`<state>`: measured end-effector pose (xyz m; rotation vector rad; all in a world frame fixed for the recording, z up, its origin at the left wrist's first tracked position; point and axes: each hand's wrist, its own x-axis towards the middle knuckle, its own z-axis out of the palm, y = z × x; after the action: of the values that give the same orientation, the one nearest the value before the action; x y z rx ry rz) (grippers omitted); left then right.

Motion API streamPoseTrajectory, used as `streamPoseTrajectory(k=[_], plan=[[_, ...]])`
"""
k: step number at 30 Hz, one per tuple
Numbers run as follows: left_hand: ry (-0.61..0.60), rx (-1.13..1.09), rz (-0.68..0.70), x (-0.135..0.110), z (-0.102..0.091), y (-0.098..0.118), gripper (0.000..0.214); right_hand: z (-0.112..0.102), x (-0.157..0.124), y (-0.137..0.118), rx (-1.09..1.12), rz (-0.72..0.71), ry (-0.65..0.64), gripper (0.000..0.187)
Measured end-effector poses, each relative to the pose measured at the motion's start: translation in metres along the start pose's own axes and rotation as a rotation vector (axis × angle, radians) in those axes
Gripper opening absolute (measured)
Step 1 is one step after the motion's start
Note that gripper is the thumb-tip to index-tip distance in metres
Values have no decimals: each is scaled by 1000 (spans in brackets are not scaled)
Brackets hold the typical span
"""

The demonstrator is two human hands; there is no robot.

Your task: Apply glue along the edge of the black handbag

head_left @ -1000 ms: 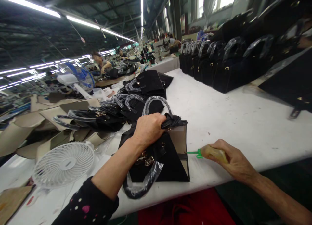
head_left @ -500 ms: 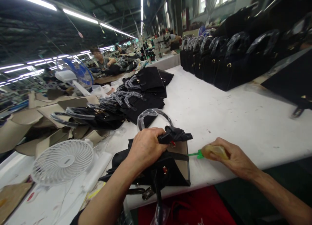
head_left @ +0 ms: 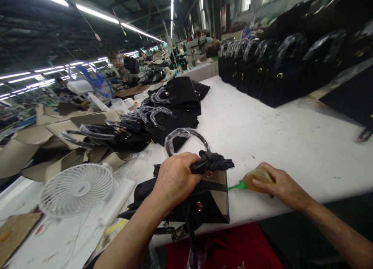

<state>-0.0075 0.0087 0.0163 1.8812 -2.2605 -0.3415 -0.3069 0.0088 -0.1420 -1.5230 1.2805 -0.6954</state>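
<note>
A black handbag [head_left: 204,207] lies on its side at the near edge of the white table [head_left: 262,137], its brown inner side panel facing right. My left hand [head_left: 175,177] grips the bunched black top of the bag, close to its plastic-wrapped handle [head_left: 186,135]. My right hand [head_left: 276,185] holds a small amber squeeze bottle [head_left: 256,179] whose green nozzle [head_left: 236,187] touches the right edge of the brown panel.
More flat black handbags [head_left: 169,117] are stacked behind on the left. A row of upright finished handbags [head_left: 262,67] lines the back right. A white desk fan [head_left: 76,189] stands at left beside brown cardboard pieces [head_left: 58,133]. A person sits at a far table.
The bag has been pulled toward the table edge and tipped, so its strap and lower handle hang over it. The bottle's nozzle stays at the panel edge.
</note>
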Motion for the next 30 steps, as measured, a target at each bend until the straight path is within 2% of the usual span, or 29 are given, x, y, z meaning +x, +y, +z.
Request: streamPoseTrajectory(k=[2,5,9,13,17,21,26,30], plan=[[13,-4,4,-2,0,-1,15,-1,0,0,31,23,-1,47],[10,-3,5,-3,0,-2,19,-1,-1,0,-3,33,64,47],[5,-19,23,-6,1,-4,20,-1,-3,-1,-1,51,-20,48],[27,-36,38,-9,1,-8,17,1,-4,-2,-27,28,48,49],[25,-65,37,-13,0,-9,18,3,-8,-2,-7,32,-47,48],[21,-74,11,-18,2,-11,22,5,-12,-4,-34,-15,45,45],[16,-104,5,-24,3,-13,20,6,-17,-5,-55,-60,-53,42],[37,-112,12,-29,2,-10,20,6,-18,-1,-15,-96,30,39]])
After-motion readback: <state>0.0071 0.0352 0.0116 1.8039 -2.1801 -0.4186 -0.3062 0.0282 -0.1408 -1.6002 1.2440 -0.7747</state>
